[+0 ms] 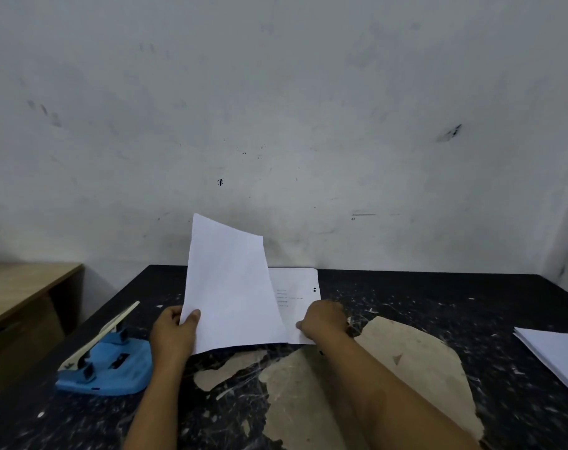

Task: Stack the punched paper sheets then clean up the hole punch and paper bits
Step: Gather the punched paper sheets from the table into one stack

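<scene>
My left hand (175,332) pinches the lower left edge of a blank white sheet (229,284) and holds it tilted up above the table. Under and behind it lies a printed sheet (297,287) flat on the black table, with two punched holes near its right edge. My right hand (323,321) rests on that flat sheet's lower right part, fingers curled, thumb at the paper's edge; whether it grips the paper is hidden. A blue hole punch (109,368) with a pale lever stands at the left, apart from both hands. Small white paper bits (41,414) dot the tabletop.
The black table (438,297) is scratched, with a large worn tan patch (373,368) under my right forearm. Another stack of white sheets (555,352) lies at the right edge. A wooden desk (23,287) stands to the left. A grey wall rises right behind the table.
</scene>
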